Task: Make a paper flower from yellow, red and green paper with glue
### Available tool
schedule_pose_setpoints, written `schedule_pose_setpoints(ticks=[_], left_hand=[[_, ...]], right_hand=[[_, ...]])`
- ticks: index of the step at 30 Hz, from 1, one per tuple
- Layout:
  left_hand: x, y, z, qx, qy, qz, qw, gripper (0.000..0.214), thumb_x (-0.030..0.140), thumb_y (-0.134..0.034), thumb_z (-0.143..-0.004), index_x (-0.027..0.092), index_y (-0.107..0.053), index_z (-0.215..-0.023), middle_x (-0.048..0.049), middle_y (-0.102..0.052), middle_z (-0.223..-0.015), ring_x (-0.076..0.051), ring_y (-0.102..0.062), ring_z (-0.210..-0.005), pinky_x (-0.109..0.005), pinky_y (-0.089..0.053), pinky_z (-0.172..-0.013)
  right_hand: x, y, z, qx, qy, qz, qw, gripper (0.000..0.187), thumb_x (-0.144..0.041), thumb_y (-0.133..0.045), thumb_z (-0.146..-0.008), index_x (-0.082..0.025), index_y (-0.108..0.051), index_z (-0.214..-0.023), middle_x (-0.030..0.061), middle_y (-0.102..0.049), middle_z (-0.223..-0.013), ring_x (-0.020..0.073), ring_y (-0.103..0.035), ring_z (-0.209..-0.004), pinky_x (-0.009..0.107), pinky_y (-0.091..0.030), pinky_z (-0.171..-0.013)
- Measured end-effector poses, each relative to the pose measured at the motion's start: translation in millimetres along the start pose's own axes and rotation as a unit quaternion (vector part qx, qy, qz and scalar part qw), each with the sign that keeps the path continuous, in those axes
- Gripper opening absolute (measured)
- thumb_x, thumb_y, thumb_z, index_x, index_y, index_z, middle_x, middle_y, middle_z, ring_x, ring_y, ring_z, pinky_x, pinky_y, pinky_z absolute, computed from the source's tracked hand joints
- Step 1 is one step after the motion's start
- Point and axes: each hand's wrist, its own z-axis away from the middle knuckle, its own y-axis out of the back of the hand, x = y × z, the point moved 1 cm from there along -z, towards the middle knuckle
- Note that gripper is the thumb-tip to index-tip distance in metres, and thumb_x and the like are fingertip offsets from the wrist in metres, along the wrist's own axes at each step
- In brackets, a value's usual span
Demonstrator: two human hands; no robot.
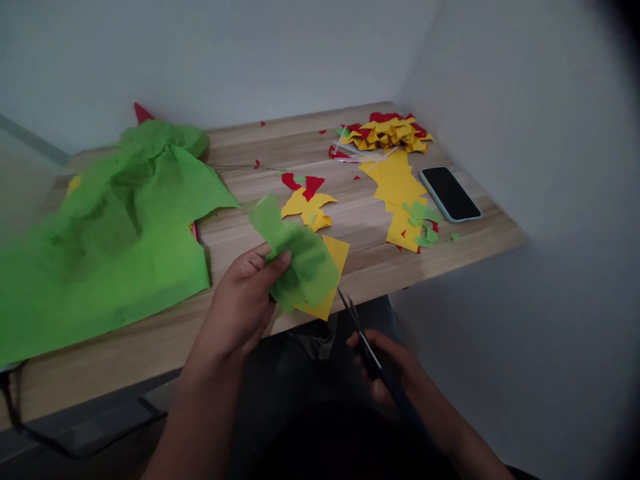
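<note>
My left hand (250, 293) pinches a piece of thin green paper (305, 267) between thumb and fingers, above the table's front edge. Behind that green piece, a yellow square of paper (336, 252) shows; whether the hand holds it too, I cannot tell. My right hand (387, 363) is closed on a pair of scissors (364, 339) with dark handles. Their blades are slightly apart and point up toward the lower right edge of the green and yellow paper. Some fingers of the right hand are hidden by the scissors and by shadow.
A large crumpled green sheet (165, 260) covers the table's left side. Yellow and red folded pieces (390, 132) are heaped at the back right, above yellow squares (395, 180). A phone (450, 193) lies near the right edge. Walls border the table (240, 143).
</note>
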Motion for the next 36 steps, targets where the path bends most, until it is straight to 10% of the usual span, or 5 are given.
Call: schedule_pose_setpoints(ticks=[14,19,26,36], left_hand=[[8,3.3,12,-0.011,0.010,0.020,1.000,0.018,0.020,-0.080,-0.074,0.016,-0.077,-0.092,-0.0083,-0.079,-0.099,-0.029,-0.071,-0.106,-0.037,-0.060,-0.093],[10,1.0,14,-0.016,0.008,0.019,1.000,0.017,0.021,-0.080,-0.074,0.018,-0.078,-0.091,-0.0066,-0.079,-0.095,-0.028,-0.072,-0.105,-0.034,-0.062,-0.090],[7,6.4,14,-0.002,0.009,0.013,1.000,0.018,0.019,-0.079,-0.076,0.018,-0.078,-0.093,-0.0064,-0.078,-0.095,-0.024,-0.074,-0.095,-0.029,-0.063,-0.082],[12,9.1,18,0.007,-0.010,0.008,1.000,0.015,0.019,-0.078,-0.078,0.017,-0.078,-0.093,-0.0070,-0.078,-0.099,-0.024,-0.073,-0.098,-0.029,-0.062,-0.084]], right_hand=[[3,-3,0,-0.050,-0.022,-0.074,0.996,0.055,-0.062,-0.074,-0.076,-0.022,-0.062,-0.112,-0.0026,-0.054,-0.076,0.0074,-0.045,-0.057,0.021,-0.039,-0.053],[-2,-2,1,-0.046,0.010,-0.056,0.997,0.049,-0.054,-0.076,-0.078,-0.027,-0.064,-0.118,0.0016,-0.058,-0.092,0.0129,-0.053,-0.078,0.024,-0.046,-0.069],[-1,-10,-3,-0.007,-0.046,-0.060,0.997,0.042,-0.043,-0.082,-0.072,-0.023,-0.069,-0.106,-0.0068,-0.050,-0.062,0.0062,-0.040,-0.046,0.021,-0.035,-0.046],[-1,-11,1,-0.048,0.002,0.006,0.999,0.048,-0.020,-0.074,-0.075,-0.030,-0.062,-0.120,0.0018,-0.061,-0.104,0.0169,-0.057,-0.092,0.032,-0.047,-0.086]])
